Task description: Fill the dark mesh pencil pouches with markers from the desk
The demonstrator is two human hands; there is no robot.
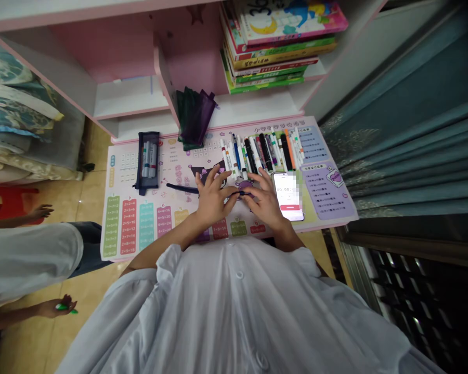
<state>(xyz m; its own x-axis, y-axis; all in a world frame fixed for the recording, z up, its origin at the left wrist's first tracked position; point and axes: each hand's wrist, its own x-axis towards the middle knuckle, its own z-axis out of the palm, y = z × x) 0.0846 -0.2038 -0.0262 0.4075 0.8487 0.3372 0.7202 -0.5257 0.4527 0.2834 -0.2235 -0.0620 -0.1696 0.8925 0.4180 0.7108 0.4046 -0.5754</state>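
My left hand (211, 195) and my right hand (264, 198) meet over the pink desk mat (140, 218). Both pinch a dark blue pen (242, 194) between their fingertips. Just beyond my hands lies a row of several markers (263, 150) side by side. A phone (287, 196) with a lit screen rests right beside my right hand. Another dark pen (181, 188) lies on the mat left of my left hand.
A dark mesh pencil case (148, 161) with markers inside lies at the mat's left. A dark pouch (195, 117) leans at the pink shelf divider. Stacked books (275, 47) fill the shelf above. Another person's hand (58, 307) holds a green marker at lower left.
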